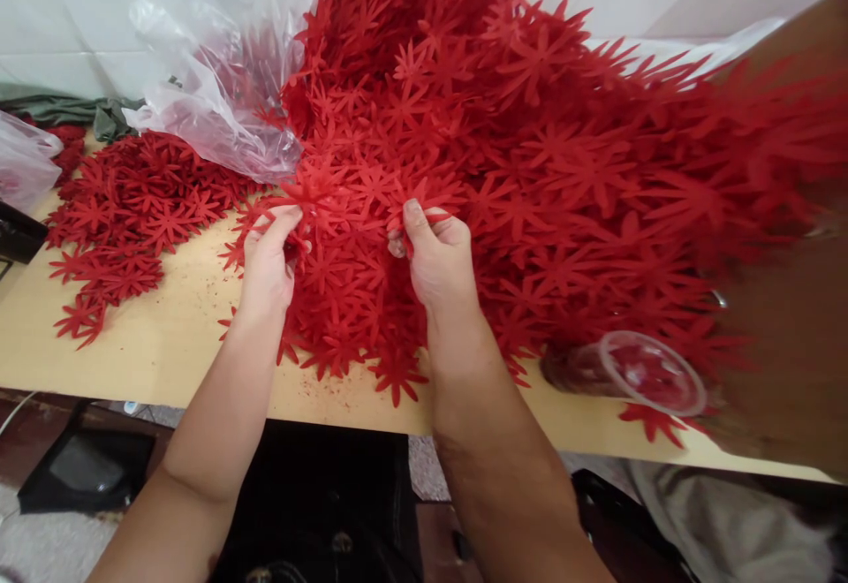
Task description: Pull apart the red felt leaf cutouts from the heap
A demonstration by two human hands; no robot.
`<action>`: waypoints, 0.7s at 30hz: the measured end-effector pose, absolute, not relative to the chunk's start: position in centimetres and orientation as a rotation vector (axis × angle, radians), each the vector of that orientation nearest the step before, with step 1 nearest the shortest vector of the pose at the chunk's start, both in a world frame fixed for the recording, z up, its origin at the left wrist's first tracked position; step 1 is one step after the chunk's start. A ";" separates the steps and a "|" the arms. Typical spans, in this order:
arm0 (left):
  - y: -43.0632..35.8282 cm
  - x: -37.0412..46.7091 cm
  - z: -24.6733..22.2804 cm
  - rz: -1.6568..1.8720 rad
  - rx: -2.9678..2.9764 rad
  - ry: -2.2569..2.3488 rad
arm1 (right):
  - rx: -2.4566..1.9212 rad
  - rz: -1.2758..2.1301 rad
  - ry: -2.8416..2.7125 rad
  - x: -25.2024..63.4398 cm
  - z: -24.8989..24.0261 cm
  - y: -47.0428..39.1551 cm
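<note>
A large heap of red flower-shaped cutouts [530,177] with long narrow petals covers the middle and right of the table. At the heap's near left side, my left hand [270,252] pinches a red cutout [318,199] between thumb and fingers. To its right, my right hand [438,256] is closed with the thumb pressed on a red cutout [424,199]. The two hands are apart, at about the same height. Whether both grip the same piece or separate ones cannot be told, as the pieces blend into the red behind.
A second, darker pile of red cutouts [142,203] lies at left. Clear plastic bags [218,115] stand behind it. A clear plastic cup [653,371] lies tilted at the table's front right, by a brown board [788,344]. The table edge [358,424] runs close to my body.
</note>
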State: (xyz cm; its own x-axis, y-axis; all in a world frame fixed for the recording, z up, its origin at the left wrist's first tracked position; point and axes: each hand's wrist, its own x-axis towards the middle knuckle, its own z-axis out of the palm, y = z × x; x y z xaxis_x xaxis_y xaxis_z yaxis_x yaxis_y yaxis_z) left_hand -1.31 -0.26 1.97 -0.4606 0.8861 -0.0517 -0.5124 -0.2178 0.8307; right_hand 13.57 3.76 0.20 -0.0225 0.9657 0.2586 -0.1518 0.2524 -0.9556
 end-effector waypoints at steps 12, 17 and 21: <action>-1.2 0.2 1.9 1.570 0.991 0.860 | -0.794 1.203 -1.418 13.1 0.7 2.7; -1.0 0.6 1.4 1.605 1.069 0.911 | -0.761 1.318 -1.470 12.8 0.5 2.6; -0.8 0.4 1.2 1.646 1.135 1.034 | -0.775 1.394 -1.456 12.6 0.2 2.6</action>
State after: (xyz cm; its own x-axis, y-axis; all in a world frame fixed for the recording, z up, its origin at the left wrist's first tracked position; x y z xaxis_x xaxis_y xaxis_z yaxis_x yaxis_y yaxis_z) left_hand 0.44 -0.78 1.20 -0.2150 0.9457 0.2436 -0.1913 -0.2854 0.9391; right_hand 12.64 2.55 0.23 -0.3547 0.9132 0.2004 -0.1603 0.1518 -0.9753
